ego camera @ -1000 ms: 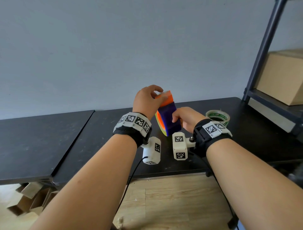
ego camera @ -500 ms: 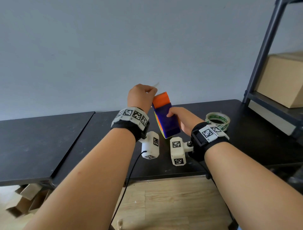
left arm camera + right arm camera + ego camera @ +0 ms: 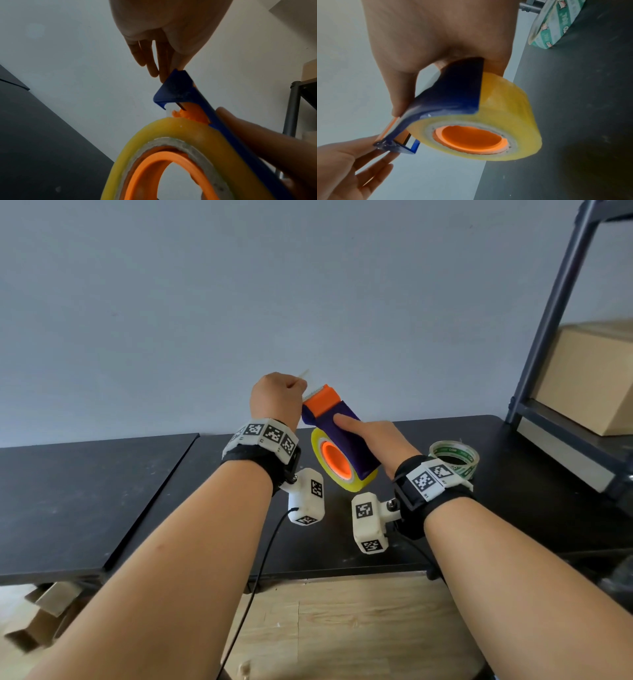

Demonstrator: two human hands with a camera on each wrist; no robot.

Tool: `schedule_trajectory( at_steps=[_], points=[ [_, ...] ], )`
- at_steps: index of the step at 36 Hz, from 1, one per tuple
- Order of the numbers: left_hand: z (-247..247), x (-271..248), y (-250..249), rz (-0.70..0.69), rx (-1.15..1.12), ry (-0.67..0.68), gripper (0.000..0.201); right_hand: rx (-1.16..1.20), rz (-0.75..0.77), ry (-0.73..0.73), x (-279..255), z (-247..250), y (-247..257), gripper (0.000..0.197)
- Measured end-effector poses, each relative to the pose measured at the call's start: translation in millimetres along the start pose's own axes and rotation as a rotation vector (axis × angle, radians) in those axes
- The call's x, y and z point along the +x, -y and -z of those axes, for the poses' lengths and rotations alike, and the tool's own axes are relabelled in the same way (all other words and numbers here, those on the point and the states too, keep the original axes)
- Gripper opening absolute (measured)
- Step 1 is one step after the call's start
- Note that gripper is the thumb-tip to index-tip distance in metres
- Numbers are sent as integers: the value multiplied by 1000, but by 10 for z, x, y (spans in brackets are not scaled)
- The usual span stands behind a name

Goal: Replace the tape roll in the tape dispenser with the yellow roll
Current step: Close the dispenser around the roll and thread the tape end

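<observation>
R hand (image 3: pixel 371 440) clamps the tape dispenser (image 3: pixel 346 436) above the tabletop (image 3: pixel 513 508), yellow roll (image 3: pixel 342 474) already seated on its orange hub. L hand (image 3: pixel 274 398) pinches the tape end (image 3: pixel 304 373) at the cutter: threading step, I'd say; next needs a taut pull across the teeth. Beyond lies the green-print roll (image 3: pixel 454 457). Only the R wrist view shows the L's other fingers (image 3: pixel 373 174) splayed.

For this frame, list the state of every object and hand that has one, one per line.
Blue and orange plastic tape dispenser: held off the black table, cutter end up.
Yellow tape roll: seated on the dispenser's orange hub.
Green printed tape roll: lying flat on the black table.
Left hand: pinching the tape end at the cutter.
Right hand: grips the dispenser.
</observation>
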State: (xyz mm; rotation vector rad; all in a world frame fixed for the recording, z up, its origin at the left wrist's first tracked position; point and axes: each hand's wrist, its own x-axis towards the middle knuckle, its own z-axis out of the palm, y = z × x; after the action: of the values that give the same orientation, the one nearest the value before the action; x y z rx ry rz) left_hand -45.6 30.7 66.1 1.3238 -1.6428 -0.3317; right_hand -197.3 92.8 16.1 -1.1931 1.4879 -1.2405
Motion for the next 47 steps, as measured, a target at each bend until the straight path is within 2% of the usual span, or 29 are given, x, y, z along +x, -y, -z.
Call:
schedule_trajectory(
  at_steps=[5, 15, 22, 28, 33, 34, 38, 43, 47],
  points=[
    [-13, -5, 62, 27, -9, -1, 19, -9, 7, 16, -28, -26, -45, 31],
    [16, -1, 96, 78, -46, -53, 20, -56, 15, 39, -36, -46, -7, 30],
    [11, 6, 142, 85, -45, -36, 20, -91, 2, 23, -20, -77, -58, 34],
    [6, -41, 157, 79, -126, 59, 15, -89, -21, -50, 63, -115, -104, 47],
    [-2, -87, 201, 87, -195, 137, 10, -75, -39, -79, 97, -127, -175, 46],
    [-3, -91, 203, 82, -198, 145, 8, -85, -35, -87, 102, -132, -178, 46],
    [-13, -104, 218, 77, -207, 145, 22, -151, -14, -113, 121, -152, -164, 52],
    [-37, -124, 263, 77, -217, 150, 22, -137, -20, -113, 131, -157, -179, 52],
    [-39, -121, 294, 59, -195, 173, 20, -89, -46, -113, 153, -152, -200, 61]
  ],
)
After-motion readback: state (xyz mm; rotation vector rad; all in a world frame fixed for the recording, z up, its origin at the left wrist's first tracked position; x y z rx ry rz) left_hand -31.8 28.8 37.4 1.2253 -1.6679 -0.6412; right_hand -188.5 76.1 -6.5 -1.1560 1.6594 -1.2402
